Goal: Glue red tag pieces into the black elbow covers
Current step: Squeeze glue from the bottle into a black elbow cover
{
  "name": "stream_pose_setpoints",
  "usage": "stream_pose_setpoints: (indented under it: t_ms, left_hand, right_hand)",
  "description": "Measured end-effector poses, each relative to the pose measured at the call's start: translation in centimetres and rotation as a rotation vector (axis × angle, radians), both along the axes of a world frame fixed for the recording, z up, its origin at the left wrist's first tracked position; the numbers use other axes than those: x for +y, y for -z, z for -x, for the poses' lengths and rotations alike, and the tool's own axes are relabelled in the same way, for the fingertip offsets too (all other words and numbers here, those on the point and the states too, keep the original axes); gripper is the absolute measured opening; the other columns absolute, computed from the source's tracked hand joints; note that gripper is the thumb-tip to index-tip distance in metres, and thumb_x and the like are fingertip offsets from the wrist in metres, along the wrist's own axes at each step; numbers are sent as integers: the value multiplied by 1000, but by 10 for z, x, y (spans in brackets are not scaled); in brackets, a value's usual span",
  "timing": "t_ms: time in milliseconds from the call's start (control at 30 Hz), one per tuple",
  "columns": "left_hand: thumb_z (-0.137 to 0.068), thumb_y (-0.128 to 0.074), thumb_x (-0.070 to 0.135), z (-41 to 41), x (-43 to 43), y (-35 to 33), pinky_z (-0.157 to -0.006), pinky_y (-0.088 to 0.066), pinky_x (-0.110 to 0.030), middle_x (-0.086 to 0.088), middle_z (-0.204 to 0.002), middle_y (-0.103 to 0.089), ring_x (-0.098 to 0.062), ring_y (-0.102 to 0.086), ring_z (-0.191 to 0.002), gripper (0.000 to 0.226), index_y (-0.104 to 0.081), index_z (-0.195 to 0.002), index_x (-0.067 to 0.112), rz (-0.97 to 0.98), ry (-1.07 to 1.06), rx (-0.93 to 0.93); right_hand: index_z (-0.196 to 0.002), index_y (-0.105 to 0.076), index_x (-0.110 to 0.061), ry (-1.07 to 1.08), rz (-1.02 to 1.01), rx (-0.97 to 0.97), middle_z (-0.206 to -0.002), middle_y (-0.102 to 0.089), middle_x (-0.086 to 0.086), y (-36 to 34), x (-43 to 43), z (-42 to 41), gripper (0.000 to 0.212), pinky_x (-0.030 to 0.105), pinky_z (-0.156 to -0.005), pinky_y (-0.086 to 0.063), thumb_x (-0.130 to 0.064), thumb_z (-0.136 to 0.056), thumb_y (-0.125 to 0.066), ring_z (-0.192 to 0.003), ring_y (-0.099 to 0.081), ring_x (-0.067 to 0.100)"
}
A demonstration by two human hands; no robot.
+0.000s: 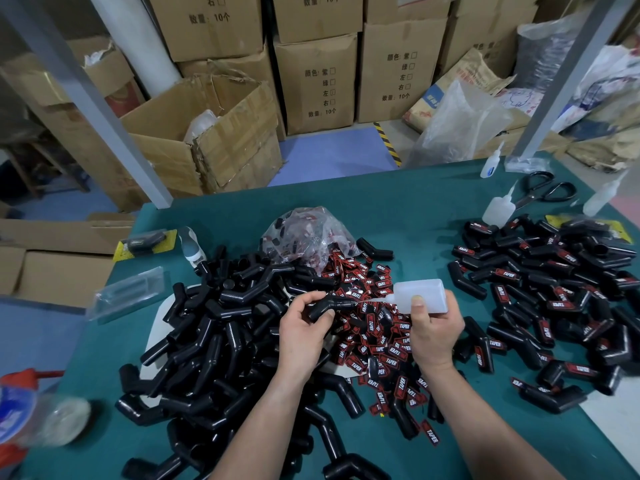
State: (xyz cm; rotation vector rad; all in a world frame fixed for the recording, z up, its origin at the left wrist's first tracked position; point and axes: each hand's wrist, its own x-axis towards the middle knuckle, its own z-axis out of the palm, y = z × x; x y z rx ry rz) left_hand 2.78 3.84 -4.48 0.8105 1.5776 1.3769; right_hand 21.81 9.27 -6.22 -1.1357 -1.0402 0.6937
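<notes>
My left hand (304, 327) grips a black elbow cover (325, 306) above the middle of the green table (398, 209). My right hand (433, 327) holds a translucent glue bottle (420, 295) on its side, its thin nozzle pointing left at the cover's flat face. Beneath both hands lies a spread of red tag pieces (381, 351) printed TAPER. A big heap of plain black elbow covers (221, 337) fills the left and front. At the right lies a pile of covers with red tags on them (550, 296).
A clear bag of more tags (308, 237) sits behind the heap. Spare glue bottles (498, 209), scissors (543, 190) and packaged items stand at the table's far right. A grey post (104, 109) rises at the far left corner; cardboard boxes (315, 81) stack behind.
</notes>
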Motion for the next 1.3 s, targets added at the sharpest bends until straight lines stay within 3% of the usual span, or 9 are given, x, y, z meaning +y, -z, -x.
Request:
stream_pose_setpoints:
  t_ms: [67, 200, 333, 533, 800, 1033, 1233, 1300]
  left_hand:
    - [-92, -74, 1, 0, 0, 0, -70, -57, -34, 8, -93, -78, -15, -65, -75, 34, -71, -108, 32, 5, 0, 3]
    - [-92, -74, 1, 0, 0, -2, -84, -61, -48, 8, -97, -78, -23, -74, -84, 37, -72, -106, 35, 13, -1, 16]
    - [-92, -74, 2, 0, 0, -3, -78, -60, -51, 6, -94, -77, -19, -68, -75, 44, -71, -100, 46, 28, 10, 36]
    - [-92, -75, 4, 0, 0, -3, -70, -57, -46, 5, -93, -77, -17, -64, -71, 44, -71, -100, 47, 33, 12, 48]
    - [-92, -74, 1, 0, 0, -4, -81, -62, -44, 7, -97, -78, -13, -70, -79, 46, -72, -100, 45, 21, 12, 36]
    - [-93, -73, 1, 0, -1, -4, -81, -60, -55, 3, -97, -78, -21, -68, -79, 45, -72, -100, 45, 35, 18, 8]
    - [-93, -74, 2, 0, -1, -4, -68, -57, -32, 5, -94, -78, -17, -65, -75, 46, -71, -100, 47, 26, 16, 13]
    - [-93, -74, 2, 1, 0, -4, -70, -60, -35, 5, -95, -78, -17, -67, -76, 45, -71, -100, 47, 28, 14, 23]
  right_hand:
    - [-86, -56, -7, 5, 3, -7, -75, -57, -8, -1, 0, 0, 35, 5, -57, -43, -41, -79, -59, -68, -60, -10]
    - [-87, -57, -6, 29, 6, 23, -76, -57, -7, -2, 2, -1, 37, 6, -57, -43, -42, -78, -60, -67, -59, -9]
    - [-86, -56, -5, 26, 6, 15, -75, -56, -7, -2, 1, -1, 38, 5, -57, -43, -41, -78, -59, -67, -58, -11]
    - [-87, -56, -6, 2, -2, 2, -76, -58, -7, -2, 0, 1, 36, 5, -57, -44, -41, -80, -59, -70, -61, -9]
    - [-86, -57, -7, 13, 1, 12, -76, -58, -7, 0, 2, 0, 34, 6, -59, -44, -40, -80, -60, -68, -60, -9]
    - [-85, -57, -11, 14, 5, 10, -76, -58, -8, 3, 2, -1, 30, 6, -58, -44, -40, -80, -61, -69, -60, -7]
    - [-83, -56, -14, 13, 4, 21, -75, -58, -8, 2, 2, -2, 26, 6, -58, -44, -39, -80, -61, -68, -60, -8]
    - [-83, -56, -11, 7, 2, 5, -75, -57, -8, 3, 1, -1, 29, 6, -57, -44, -40, -80, -60, -68, -60, -8]
